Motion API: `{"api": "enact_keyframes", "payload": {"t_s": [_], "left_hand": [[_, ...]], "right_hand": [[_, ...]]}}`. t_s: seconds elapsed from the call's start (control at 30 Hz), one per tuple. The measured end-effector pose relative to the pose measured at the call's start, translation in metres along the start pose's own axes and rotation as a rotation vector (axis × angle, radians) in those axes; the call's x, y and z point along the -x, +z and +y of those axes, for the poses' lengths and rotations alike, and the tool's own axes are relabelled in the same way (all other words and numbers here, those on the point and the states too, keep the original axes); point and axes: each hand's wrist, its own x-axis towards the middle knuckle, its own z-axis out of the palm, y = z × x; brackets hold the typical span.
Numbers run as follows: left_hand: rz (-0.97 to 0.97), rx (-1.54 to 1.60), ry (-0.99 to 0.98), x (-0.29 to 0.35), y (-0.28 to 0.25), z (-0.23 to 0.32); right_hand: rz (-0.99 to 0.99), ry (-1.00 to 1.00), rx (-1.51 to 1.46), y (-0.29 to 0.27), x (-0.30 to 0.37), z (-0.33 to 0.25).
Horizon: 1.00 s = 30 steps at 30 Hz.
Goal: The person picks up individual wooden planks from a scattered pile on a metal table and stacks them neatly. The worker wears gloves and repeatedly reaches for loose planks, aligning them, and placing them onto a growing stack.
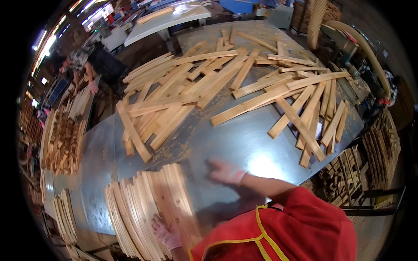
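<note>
My left hand [166,232], in a pale pink glove, rests with its fingers apart on a row of narrow wooden boards [141,195] at the table's near edge. These boards lie side by side, their far ends roughly lined up. Just right of them, my right hand [226,172] is over the bare metal, also gloved and smeared by motion. No board shows in it, and its fingers are too blurred to read. Beyond my hands, loose boards [172,102] are strewn on the left, and another crisscrossed heap of boards [300,98] spreads on the right.
The metal table [209,148] carries scattered sawdust. Stacked wood [65,139] stands along the left, near another person [82,65] with gloved hands. A ribbed hose [315,26] hangs at the far right. More wood pieces [342,174] sit in a rack below the right edge.
</note>
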Motion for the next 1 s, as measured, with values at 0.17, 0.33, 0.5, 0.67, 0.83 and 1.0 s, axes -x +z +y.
{"api": "enact_keyframes", "payload": {"t_s": [0.17,0.33,0.5,0.67,0.83,1.0], "left_hand": [[0.136,0.165,0.234,0.007,-0.006,0.066],[-0.041,0.455,0.489,0.036,-0.025,0.220],[-0.942,1.443,0.209,0.043,0.002,0.346],[-1.182,1.537,-0.200,0.014,0.015,0.353],[-0.834,1.232,-0.081,0.041,-0.023,0.284],[-0.386,1.149,-0.516,0.086,-0.027,0.201]], "right_hand": [[0.536,0.551,0.975,-0.249,0.054,0.148],[0.327,0.629,0.456,-0.282,0.083,0.202],[-0.236,0.583,-0.506,-0.182,0.069,0.152],[-0.208,0.055,0.349,-0.225,-0.052,0.131],[0.133,0.274,0.817,-0.335,-0.119,0.212],[-0.137,-0.186,1.198,-0.309,-0.077,0.235]]}}
